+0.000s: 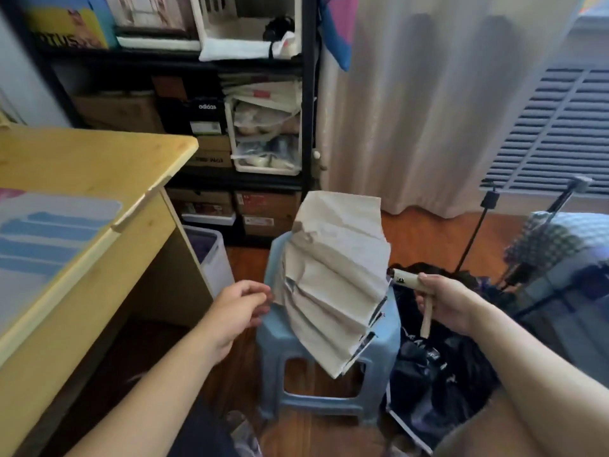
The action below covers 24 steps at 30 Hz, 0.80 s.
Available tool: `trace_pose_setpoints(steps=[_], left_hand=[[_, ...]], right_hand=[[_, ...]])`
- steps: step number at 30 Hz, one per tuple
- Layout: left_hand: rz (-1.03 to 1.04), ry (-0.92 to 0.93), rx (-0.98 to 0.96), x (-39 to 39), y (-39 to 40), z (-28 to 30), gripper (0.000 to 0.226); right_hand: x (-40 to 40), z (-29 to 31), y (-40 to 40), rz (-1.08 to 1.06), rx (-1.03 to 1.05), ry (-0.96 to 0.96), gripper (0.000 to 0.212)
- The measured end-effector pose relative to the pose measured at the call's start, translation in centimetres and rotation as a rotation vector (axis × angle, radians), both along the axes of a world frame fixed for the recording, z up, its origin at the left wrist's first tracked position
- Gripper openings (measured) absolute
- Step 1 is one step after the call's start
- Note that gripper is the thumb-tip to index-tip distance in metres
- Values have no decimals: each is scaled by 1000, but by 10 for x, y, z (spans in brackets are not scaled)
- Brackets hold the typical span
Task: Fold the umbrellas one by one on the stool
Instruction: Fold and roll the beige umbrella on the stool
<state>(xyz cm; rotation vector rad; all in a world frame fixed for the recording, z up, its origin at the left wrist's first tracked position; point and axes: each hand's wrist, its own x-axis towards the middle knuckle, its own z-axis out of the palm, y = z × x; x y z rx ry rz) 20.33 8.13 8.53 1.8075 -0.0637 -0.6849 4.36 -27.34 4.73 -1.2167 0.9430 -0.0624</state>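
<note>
Right hand [443,303] grips the pale handle [406,279] of a beige umbrella [333,275], fingers curled round it, a wrist strap [426,319] hanging below. Left hand [239,306] sits at the canopy's left edge, fingers loosely curled; whether they pinch the fabric cannot be told. Canopy is collapsed, its pleats loose and fanned, held over the blue plastic stool [316,400]. Dark umbrella [438,364] lies on the wooden floor just right of the stool. Wooden desk [82,166] stands left.

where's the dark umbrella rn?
Head view, lower right: the dark umbrella lies on the floor right of the blue stool, below the right hand.
</note>
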Motion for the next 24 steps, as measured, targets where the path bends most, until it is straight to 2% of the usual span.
trace_pose_setpoints(steps=[4, 7, 10, 12, 16, 19, 21, 24], left_hand=[[115, -81, -3, 10, -2, -21, 16], [59, -217, 12, 27, -16, -24, 15], [-27, -308, 70, 40, -32, -28, 23], [-57, -260, 30, 43, -43, -28, 30], [-31, -21, -119, 52, -64, -27, 41], [74, 198, -230, 60, -71, -16, 33], [54, 200, -268, 60, -71, 0, 28], [-40, 79, -381, 59, -71, 35, 35]], right_hand=[[21, -14, -5, -165, -44, -112, 21], [31, -14, -12, -183, -56, -118, 24], [39, -14, -15, -203, -73, -33, 28], [45, -9, -13, -228, -80, 15, 30], [48, 6, -8, -326, -13, 45, 27], [38, 23, -4, -390, 43, 22, 25], [28, 30, -5, -386, 98, -39, 32], [16, 36, -3, -352, 175, -141, 35]])
